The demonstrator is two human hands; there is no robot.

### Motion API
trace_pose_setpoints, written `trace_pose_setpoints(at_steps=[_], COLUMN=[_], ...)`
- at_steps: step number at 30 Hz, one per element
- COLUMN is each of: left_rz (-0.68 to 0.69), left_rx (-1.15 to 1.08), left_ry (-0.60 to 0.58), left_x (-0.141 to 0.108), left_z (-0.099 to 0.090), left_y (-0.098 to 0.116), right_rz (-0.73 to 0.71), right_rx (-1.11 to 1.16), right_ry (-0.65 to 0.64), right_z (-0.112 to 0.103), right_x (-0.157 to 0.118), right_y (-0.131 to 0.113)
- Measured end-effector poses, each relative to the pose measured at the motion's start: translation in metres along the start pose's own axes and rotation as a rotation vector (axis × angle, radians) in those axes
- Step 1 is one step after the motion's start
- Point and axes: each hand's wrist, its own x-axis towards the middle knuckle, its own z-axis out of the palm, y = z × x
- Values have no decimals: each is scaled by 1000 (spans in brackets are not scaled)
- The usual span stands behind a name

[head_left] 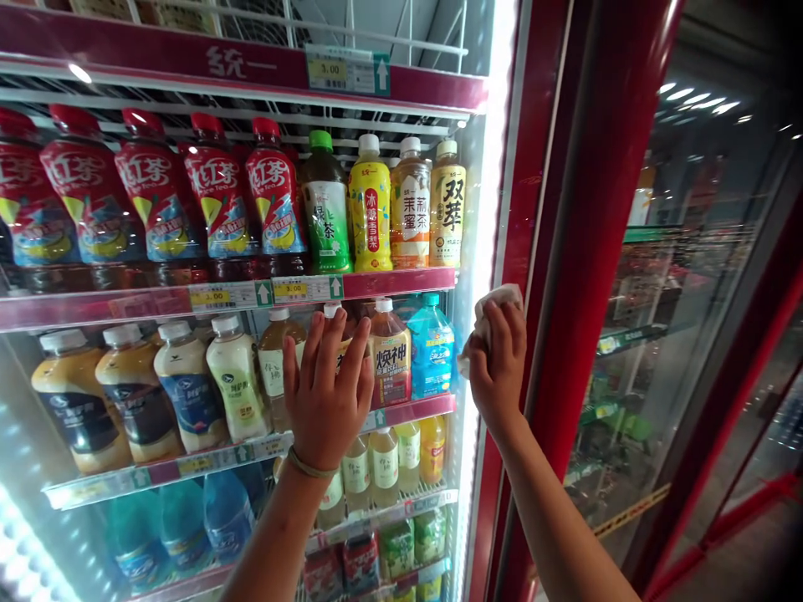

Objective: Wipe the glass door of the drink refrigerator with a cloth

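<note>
My left hand [327, 397] is raised with its fingers spread and holds nothing. It is in front of the middle shelf's drinks, hiding part of a brown bottle there. Whether its palm touches a glass pane cannot be made out. In my right hand [502, 364] is a crumpled white cloth [503, 295], bunched under the bent fingers. That hand is at the bright light strip [472, 435], beside the red frame [539, 276] of the drinks fridge. Nearest to it on the shelf is a blue bottle [432, 351], with an orange-brown labelled bottle [390, 359] to the left.
Red iced tea bottles [166, 192] line the upper shelf, with green, yellow and pale bottles at its right end. Blue bottles [181, 522] and small cartons stand lower down. To the right, a red upright [602, 276] borders another glass door [677, 251].
</note>
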Motion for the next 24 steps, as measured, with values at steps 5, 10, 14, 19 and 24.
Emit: trace_pose_setpoints(at_steps=[5, 10, 14, 19, 24], left_rz=[0, -9, -16, -13, -29], left_rx=[6, -7, -16, -34, -56], left_ry=[-5, -7, 0, -4, 9], left_x=[1, 0, -1, -1, -2], left_z=[-1, -1, 0, 0, 0], left_y=[0, 0, 0, -1, -1], right_rz=[-192, -85, 10, -242, 36], right_rx=[14, 3, 22, 31, -3], right_ry=[-158, -81, 3, -181, 28], right_z=[4, -1, 4, 3, 7], right_x=[6, -3, 9, 2, 5], right_y=[-22, -5, -12, -25, -26])
